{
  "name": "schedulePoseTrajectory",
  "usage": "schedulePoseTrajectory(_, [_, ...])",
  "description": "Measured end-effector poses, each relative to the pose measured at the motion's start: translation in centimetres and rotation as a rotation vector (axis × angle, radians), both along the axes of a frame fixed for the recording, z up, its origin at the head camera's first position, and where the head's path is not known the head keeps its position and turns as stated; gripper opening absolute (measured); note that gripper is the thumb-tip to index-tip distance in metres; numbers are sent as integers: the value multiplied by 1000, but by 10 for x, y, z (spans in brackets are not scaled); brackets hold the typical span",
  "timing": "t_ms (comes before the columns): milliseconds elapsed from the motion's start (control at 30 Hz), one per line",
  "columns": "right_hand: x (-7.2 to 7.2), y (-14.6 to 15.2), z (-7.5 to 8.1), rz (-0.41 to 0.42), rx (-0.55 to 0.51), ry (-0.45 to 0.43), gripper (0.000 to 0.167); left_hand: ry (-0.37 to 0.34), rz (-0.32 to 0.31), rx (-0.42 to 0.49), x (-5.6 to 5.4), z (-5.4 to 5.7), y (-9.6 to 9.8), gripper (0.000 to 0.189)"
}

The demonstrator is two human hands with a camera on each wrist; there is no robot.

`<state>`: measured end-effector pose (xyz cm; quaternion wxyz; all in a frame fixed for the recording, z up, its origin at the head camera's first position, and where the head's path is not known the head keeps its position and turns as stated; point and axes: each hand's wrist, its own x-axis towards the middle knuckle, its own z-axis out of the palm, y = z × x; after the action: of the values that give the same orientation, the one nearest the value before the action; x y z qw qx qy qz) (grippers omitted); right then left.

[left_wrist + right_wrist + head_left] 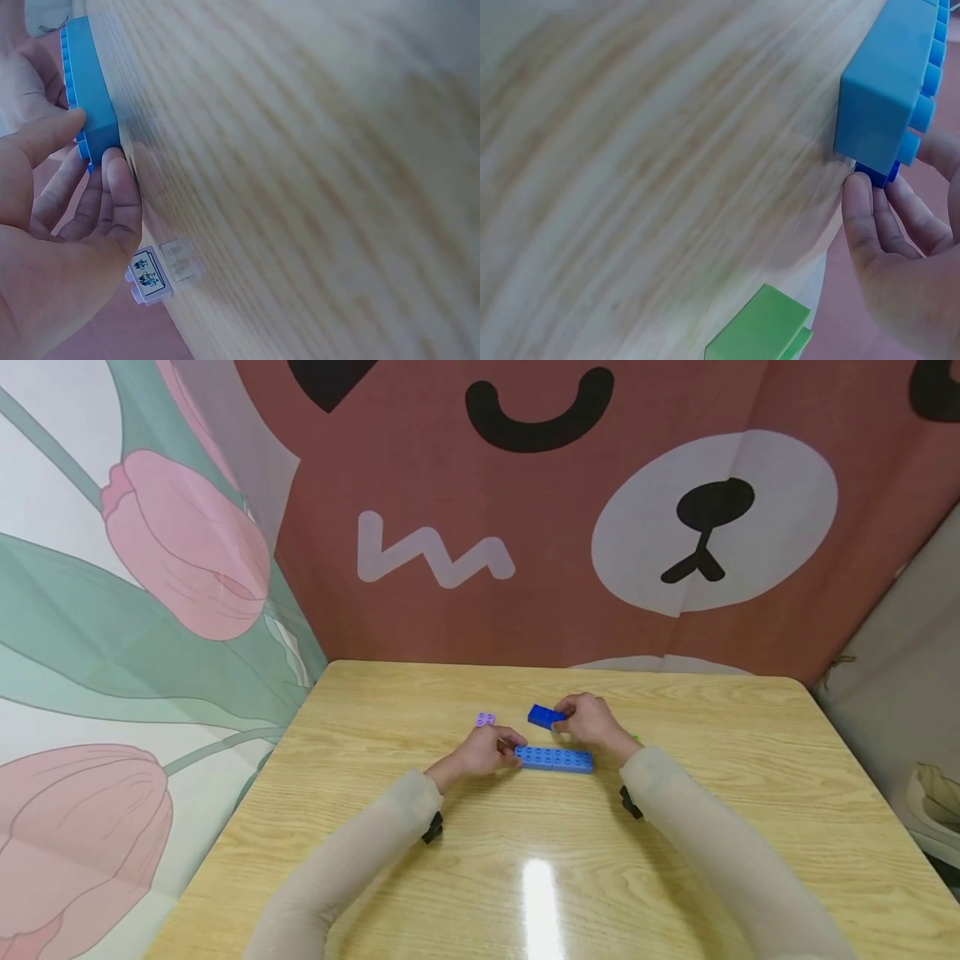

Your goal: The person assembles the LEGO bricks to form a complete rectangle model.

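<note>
A long light blue toy building block [555, 760], studs up and with a seam near its middle, lies on the table. My left hand [483, 752] pinches its left end, the thumb on the studded edge and the fingers curled at the end face in the left wrist view. Behind this block is a dark blue building block [543, 717]. My right hand [590, 720] grips the dark blue one at its right end between thumb and fingers. In the right wrist view the light blue block hides most of the dark blue block [872, 175].
A small purple block [485, 719] stands behind my left hand, a printed picture on its side in the left wrist view. A green block [761, 326] sits by my right wrist, mostly hidden in the head view. The wooden table [465, 877] meets a printed cloth [420, 627] behind.
</note>
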<state>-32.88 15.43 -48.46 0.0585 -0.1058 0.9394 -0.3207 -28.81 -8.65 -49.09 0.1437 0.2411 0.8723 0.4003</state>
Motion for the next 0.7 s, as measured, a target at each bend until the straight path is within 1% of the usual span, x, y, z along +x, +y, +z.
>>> schedulePoseTrajectory(267, [3, 3, 1, -6, -1, -1, 32, -5, -1, 6, 0, 0, -1, 26])
schedulePoseTrajectory(467, [8, 7, 5, -15, -5, -5, 33, -13, 1, 12, 0, 0, -1, 26])
schedulePoseTrajectory(700, [16, 15, 13, 12, -11, 28, 32, -21, 3, 16, 0, 0, 0, 26])
